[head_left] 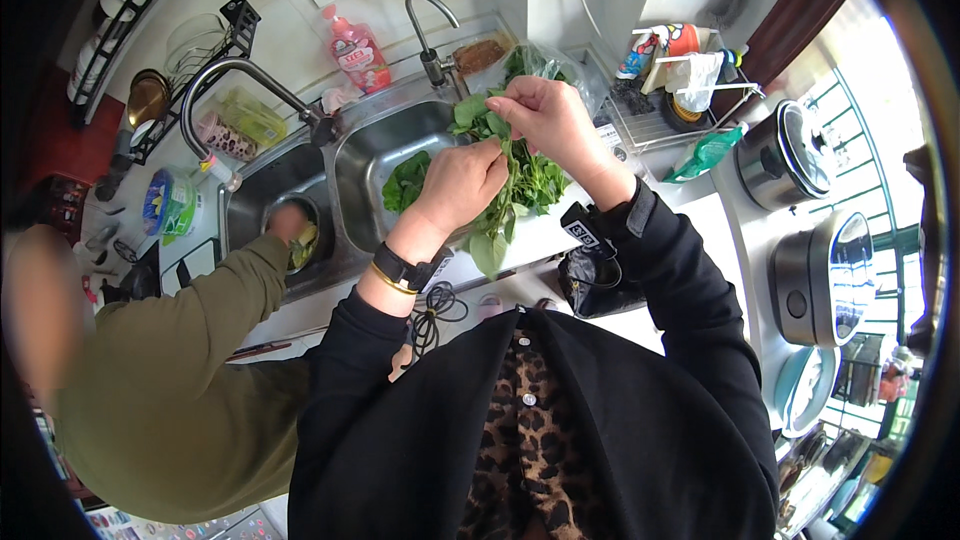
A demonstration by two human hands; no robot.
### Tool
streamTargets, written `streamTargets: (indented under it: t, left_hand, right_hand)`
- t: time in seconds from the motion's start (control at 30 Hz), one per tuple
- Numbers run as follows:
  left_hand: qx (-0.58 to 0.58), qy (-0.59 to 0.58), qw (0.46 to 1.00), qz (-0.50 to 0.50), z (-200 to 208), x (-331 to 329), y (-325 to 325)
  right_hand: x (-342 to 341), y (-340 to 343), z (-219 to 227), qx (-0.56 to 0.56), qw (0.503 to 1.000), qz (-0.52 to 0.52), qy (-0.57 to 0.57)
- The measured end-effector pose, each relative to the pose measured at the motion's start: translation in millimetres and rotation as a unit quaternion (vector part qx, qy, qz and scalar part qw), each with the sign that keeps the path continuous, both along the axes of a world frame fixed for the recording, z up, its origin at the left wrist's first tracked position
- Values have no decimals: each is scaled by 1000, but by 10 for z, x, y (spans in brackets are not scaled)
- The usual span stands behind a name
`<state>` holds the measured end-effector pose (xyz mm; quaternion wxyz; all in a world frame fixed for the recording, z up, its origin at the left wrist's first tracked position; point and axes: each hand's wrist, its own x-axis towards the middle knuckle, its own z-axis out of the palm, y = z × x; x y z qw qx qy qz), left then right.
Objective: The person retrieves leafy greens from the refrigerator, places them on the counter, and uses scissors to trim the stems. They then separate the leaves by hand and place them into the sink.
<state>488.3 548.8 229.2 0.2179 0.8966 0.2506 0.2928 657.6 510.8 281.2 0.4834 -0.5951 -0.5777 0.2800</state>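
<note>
Over the right-hand sink basin's edge, my left hand (pixel 455 188) is closed around stems of a leafy green (pixel 488 248), whose leaves hang below the fist. Just above and to the right, my right hand (pixel 555 125) pinches the upper part of the same greens, thumb against fingers. Some leaves (pixel 474 118) stick out between the two hands. A heap of leafy greens (pixel 538 180) lies on the white counter under my right wrist. Picked green leaves (pixel 404 182) rest inside the steel basin (pixel 362 155), left of my left hand.
At my left, a co-worker in an olive sleeve (pixel 225 295) has a hand in the left basin (pixel 243 202), over a round bowl. Taps (pixel 432 65) stand behind the sink beside a pink soap bottle (pixel 358 55). A plastic bag (pixel 560 68) and cookers (pixel 785 155) are on the right.
</note>
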Motion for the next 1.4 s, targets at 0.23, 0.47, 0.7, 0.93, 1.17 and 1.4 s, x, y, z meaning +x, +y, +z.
streamTargets:
  t: [0.23,0.47,0.7,0.93,1.17,1.4]
  left_hand:
    - [-296,-140,945,3,-307,-36,66]
    - [-556,-207,801,-76,-374,-177,206]
    - [-602,-175,749,-212,-184,-110,130]
    - [-618,-130,735,-247,-10,-59,0]
    - [-566,-139,788,-200,-36,-29,-122]
    - [-644,-242,724,-53,-404,-68,23]
  right_hand:
    - [70,-132,-61,-6,995,-33,92]
    - [411,-120,-115,-46,949,4,311]
    - [469,-112,-242,-38,907,87,411]
    - [521,-106,-361,-48,876,116,466]
    - [481,-173,-370,-55,857,136,494]
    - [312,-241,-155,41,948,-14,316]
